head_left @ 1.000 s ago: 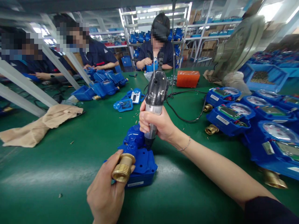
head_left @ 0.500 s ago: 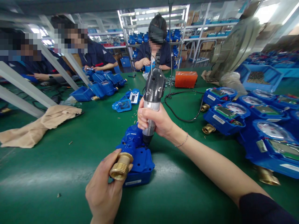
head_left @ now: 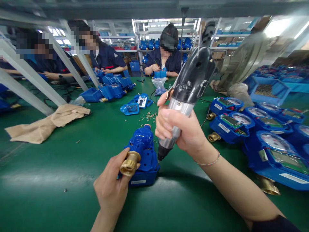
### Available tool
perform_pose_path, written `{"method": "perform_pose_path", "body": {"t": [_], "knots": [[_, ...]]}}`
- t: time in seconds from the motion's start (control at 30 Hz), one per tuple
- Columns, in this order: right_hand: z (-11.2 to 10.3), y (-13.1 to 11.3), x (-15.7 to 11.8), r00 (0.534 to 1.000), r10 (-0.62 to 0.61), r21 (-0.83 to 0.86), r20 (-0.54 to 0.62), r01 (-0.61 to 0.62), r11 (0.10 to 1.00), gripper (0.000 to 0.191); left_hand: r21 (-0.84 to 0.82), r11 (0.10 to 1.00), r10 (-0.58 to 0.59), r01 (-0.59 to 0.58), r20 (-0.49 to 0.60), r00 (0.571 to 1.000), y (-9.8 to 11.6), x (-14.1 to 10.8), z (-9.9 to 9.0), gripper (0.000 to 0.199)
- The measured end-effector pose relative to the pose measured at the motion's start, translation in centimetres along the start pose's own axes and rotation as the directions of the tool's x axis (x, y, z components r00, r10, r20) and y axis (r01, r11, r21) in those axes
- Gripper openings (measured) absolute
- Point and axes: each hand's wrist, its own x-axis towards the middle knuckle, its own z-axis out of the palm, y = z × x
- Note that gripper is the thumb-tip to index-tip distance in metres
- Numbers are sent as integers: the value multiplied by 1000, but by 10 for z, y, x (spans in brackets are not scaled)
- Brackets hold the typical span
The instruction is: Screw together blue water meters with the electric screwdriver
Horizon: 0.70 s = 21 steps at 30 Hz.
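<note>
A blue water meter (head_left: 143, 138) lies face down on the green table, its threaded brass pipe end (head_left: 130, 163) pointing toward me. My left hand (head_left: 113, 180) is closed around that brass end. In my right hand (head_left: 181, 125) is a black and silver electric screwdriver (head_left: 190, 80), held at a tilt with its top leaning right. Its bit meets the near right corner of the meter's blue housing; whether a screw sits under the tip is too small to tell. Loose small screws (head_left: 150, 115) lie scattered just beyond the meter.
Several open-faced blue meters (head_left: 233, 125) crowd the right side. Further off are blue cover pieces (head_left: 130, 109), a plastic bag (head_left: 159, 86), a fan (head_left: 246, 61) and a blue bin of small parts (head_left: 266, 90). A tan cloth (head_left: 48, 125) lies left. Co-workers sit across the table.
The screwdriver has moved right and toward me, from the meter's middle to its near right corner, and now tilts more. My left hand keeps its grip on the brass end.
</note>
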Motion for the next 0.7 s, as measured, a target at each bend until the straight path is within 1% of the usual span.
{"method": "perform_pose_path", "body": {"t": [0.17,0.27,0.43,0.5,0.57,0.7], "knots": [[3,28,-8,999,46,-14,-14,-47,999,25,5,999,34,-33,-16,999,1,2,1,40],[4,38,-14,998,60,-23,-25,-61,998,25,21,999,43,-42,-22,999,2,3,0,39],[3,37,-22,987,16,-40,-158,-23,999,22,32,999,43,-43,-10,999,2,2,-1,41],[1,34,-23,988,34,-25,-148,-38,999,22,29,999,31,-32,3,1000,3,2,-2,41],[1,33,-23,992,62,-9,-108,-64,998,21,25,999,19,-20,17,1000,3,2,-2,42],[2,33,-22,992,101,-6,-72,-102,995,22,25,999,38,-38,17,999,5,2,-3,43]]}}
